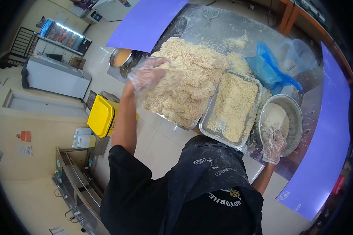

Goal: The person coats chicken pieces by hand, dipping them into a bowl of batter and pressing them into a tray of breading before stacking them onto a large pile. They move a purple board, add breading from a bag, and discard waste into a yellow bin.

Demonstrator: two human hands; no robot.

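Observation:
My left hand (149, 76), in a loose clear plastic glove, is smeared by motion over the left side of a big heap of pale breadcrumbs (192, 74). Crumbs cover its finger side, so its grip cannot be made out. My right hand (274, 145), gloved too and speckled with crumbs, reaches into a round metal bowl (295, 135) with white batter (274, 116). Its fingers stretch forward at the batter's near edge, their tips partly coated. Between the hands lies a rectangular metal tray (205, 126) with a layer of breadcrumbs (235, 105).
Beyond the bowl are a blue plastic bag (266, 68) and a clear measuring jug (298, 58). Scissors (210, 16) lie at the table's far side. A bowl of orange liquid (121, 57) stands left. Purple sheets (141, 25) flank the metal table (231, 25). A yellow bin (101, 116) stands on the floor.

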